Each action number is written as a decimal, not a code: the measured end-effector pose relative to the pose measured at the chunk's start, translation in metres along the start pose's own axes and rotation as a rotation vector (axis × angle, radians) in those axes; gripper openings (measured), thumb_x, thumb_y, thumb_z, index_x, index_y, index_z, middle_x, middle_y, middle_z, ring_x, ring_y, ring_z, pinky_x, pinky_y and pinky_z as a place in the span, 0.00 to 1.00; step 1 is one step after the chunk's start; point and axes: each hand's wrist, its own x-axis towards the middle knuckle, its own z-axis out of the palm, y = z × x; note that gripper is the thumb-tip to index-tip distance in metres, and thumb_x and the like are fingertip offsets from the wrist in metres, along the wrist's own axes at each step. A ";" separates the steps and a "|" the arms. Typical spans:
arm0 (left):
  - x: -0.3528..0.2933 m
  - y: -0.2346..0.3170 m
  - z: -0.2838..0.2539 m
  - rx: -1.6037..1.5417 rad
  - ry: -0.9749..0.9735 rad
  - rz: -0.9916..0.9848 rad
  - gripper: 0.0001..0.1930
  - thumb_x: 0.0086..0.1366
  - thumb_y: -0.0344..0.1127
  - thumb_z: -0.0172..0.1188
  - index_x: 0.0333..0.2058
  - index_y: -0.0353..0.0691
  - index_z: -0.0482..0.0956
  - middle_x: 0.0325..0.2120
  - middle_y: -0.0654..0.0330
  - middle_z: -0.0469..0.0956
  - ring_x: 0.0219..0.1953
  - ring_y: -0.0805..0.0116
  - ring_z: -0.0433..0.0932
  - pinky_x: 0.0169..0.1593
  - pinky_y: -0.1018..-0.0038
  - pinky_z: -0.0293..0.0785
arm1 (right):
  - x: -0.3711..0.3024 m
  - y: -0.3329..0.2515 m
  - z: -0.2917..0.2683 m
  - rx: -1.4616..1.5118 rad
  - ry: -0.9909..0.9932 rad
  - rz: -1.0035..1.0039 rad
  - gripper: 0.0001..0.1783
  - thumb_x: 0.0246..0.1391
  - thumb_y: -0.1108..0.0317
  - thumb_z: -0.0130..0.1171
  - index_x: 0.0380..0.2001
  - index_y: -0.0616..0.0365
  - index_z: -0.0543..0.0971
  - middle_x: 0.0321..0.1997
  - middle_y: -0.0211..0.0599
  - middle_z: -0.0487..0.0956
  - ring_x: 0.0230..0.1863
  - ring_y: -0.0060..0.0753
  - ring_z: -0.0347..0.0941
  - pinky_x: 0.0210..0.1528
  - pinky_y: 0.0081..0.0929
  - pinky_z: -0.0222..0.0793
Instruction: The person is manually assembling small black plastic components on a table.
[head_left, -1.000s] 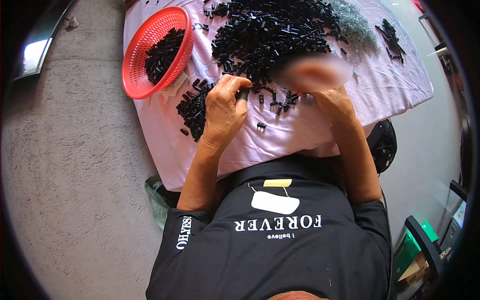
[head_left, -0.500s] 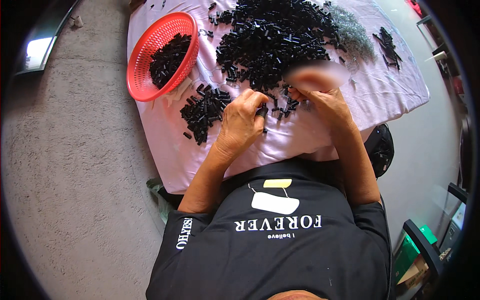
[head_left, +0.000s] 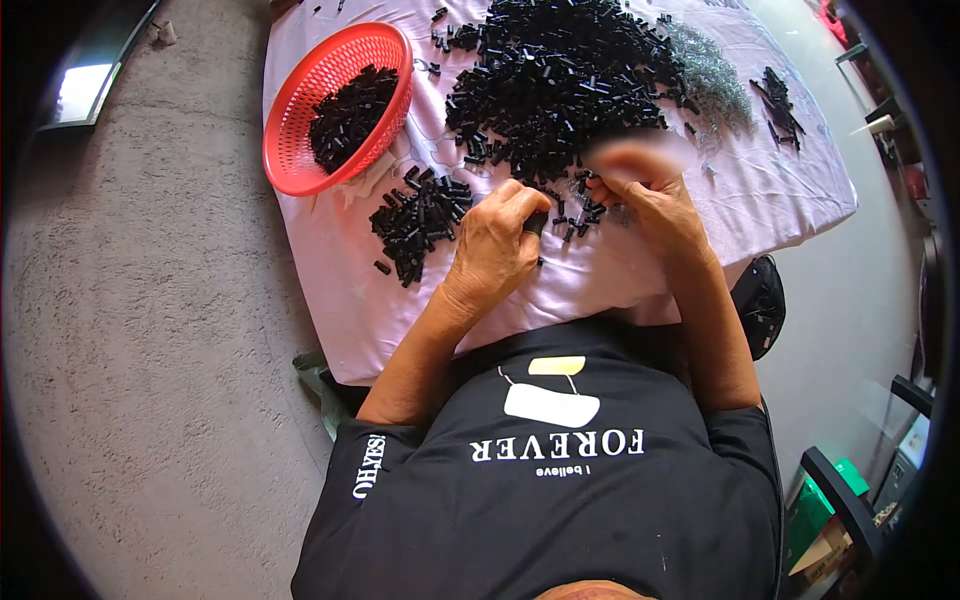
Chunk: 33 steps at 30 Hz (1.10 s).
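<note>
Hands have drawn closer since earlier: left hand point(head_left: 497, 243) fingers clamp a small black piece point(head_left: 534, 222), its axis unclear; right hand point(head_left: 655, 205) fingers curl together, contents hidden.

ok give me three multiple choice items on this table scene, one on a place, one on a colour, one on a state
1. Where does the round red plastic mesh basket sit on the pink cloth-covered table?
A. toward its left end
B. at its right edge
C. on the floor

2. What colour are the small plastic pieces in the big heap?
A. white
B. black
C. yellow

3. What is the state of the left hand?
A. flat and open on the cloth
C. hanging off the table
B. fingers curled around a small black piece

Answers: 1 A, the basket lies left of the heap; 2 B, every piece looks black; 3 B, the fingers are closed around a dark piece.
</note>
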 end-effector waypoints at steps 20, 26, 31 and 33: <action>0.024 0.010 0.003 -0.067 0.017 0.063 0.13 0.50 0.15 0.56 0.35 0.34 0.76 0.31 0.52 0.76 0.34 0.56 0.79 0.40 0.67 0.75 | -0.001 -0.002 0.003 -0.033 -0.017 -0.035 0.08 0.62 0.74 0.58 0.43 0.62 0.80 0.35 0.32 0.83 0.36 0.18 0.78 0.41 0.18 0.76; 0.025 0.024 0.002 -0.356 0.112 -0.015 0.08 0.58 0.19 0.63 0.36 0.34 0.77 0.29 0.58 0.79 0.32 0.73 0.80 0.40 0.75 0.77 | 0.000 -0.003 0.003 -0.028 -0.090 -0.015 0.08 0.62 0.73 0.58 0.43 0.63 0.80 0.33 0.33 0.83 0.34 0.19 0.79 0.40 0.18 0.77; 0.024 0.023 0.003 -0.363 0.105 -0.013 0.08 0.59 0.20 0.63 0.37 0.34 0.77 0.29 0.59 0.80 0.33 0.76 0.80 0.40 0.78 0.77 | -0.001 -0.004 0.002 -0.032 -0.100 -0.001 0.08 0.62 0.74 0.57 0.43 0.63 0.79 0.34 0.32 0.82 0.34 0.19 0.79 0.40 0.18 0.76; 0.024 0.020 0.006 -0.365 0.108 -0.009 0.08 0.59 0.20 0.64 0.37 0.34 0.77 0.29 0.59 0.80 0.33 0.76 0.80 0.39 0.78 0.77 | -0.001 -0.004 0.003 -0.027 -0.095 -0.005 0.08 0.62 0.74 0.58 0.43 0.64 0.80 0.33 0.33 0.82 0.34 0.19 0.79 0.40 0.18 0.76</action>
